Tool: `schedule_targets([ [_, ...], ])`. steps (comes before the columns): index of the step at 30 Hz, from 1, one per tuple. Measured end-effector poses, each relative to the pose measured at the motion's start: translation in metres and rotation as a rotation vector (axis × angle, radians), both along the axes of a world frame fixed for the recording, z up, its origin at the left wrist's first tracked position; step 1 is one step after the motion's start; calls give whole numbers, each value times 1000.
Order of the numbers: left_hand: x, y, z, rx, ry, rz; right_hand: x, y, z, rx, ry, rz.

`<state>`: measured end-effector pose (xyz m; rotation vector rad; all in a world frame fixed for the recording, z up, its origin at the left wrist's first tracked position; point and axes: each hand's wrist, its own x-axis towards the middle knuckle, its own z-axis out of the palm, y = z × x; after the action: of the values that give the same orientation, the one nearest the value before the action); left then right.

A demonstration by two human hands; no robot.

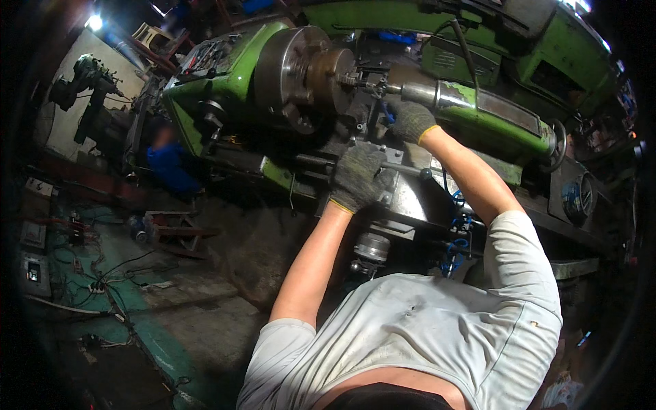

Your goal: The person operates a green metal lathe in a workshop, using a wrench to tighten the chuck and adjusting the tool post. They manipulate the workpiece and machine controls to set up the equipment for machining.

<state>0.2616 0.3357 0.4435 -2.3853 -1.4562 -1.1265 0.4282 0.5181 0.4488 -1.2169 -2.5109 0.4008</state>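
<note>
I stand at a green metal lathe (239,75). Its round steel chuck (294,72) holds a small workpiece (355,80) that meets the tailstock's shiny quill (427,92). My left hand (355,179), in a grey knit glove, grips a handle on the carriage (410,188) below the chuck. My right hand (410,121), gloved the same way, rests just under the quill near the tool post; what its fingers hold is hidden. Both forearms rise from my white T-shirt at the bottom.
A person in blue (167,160) crouches left of the lathe. A drill-like machine (85,85) stands against the far left wall. Cables and power strips (89,273) lie on the stained concrete floor. A gauge (579,195) sits at the lathe's right end.
</note>
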Motion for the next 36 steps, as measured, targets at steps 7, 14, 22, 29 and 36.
schedule_targets([
  [7,0,1,-6,12,-27,13,-1,-4,13,-45,-35,-34],
  [14,-1,-1,-3,19,-21,18,-4,-14,29,-38,-38,-11],
  [22,0,-1,-2,22,-36,-13,-6,-11,23,-58,-107,-33],
  [29,-1,-2,-3,4,-17,12,-5,-6,14,-73,-94,-51],
  [36,0,-1,0,-11,-25,9,-3,-4,10,-44,-110,-31],
])
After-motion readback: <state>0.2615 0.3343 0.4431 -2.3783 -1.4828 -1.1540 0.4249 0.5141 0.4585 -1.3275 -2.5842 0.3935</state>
